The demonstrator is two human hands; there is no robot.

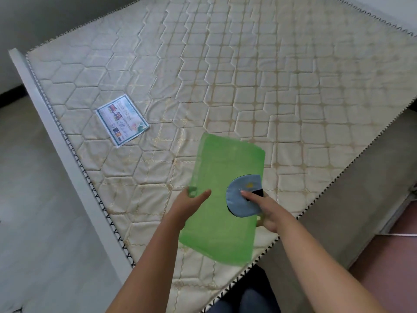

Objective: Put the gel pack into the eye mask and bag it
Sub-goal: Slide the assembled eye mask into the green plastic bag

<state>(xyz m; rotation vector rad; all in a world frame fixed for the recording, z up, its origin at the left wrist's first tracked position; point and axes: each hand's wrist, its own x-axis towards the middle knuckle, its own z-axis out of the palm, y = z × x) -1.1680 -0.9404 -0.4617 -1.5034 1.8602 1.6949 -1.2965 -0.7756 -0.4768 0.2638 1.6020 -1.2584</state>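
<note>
A translucent green plastic bag (222, 177) is held flat above the near corner of the mattress. My left hand (188, 205) grips its left edge, thumb on top. A folded light-blue eye mask (242, 193) with a small yellow mark and a black edge lies against the bag's right side. My right hand (265, 211) pinches the mask together with the bag's right edge, thumb pressed on the mask. No gel pack shows; whether it sits inside the mask cannot be told.
A quilted beige mattress (248, 75) fills most of the view, on a pale bed frame (56, 132). A printed label (121, 120) lies on it to the left. Grey floor is at left, reddish floor at lower right.
</note>
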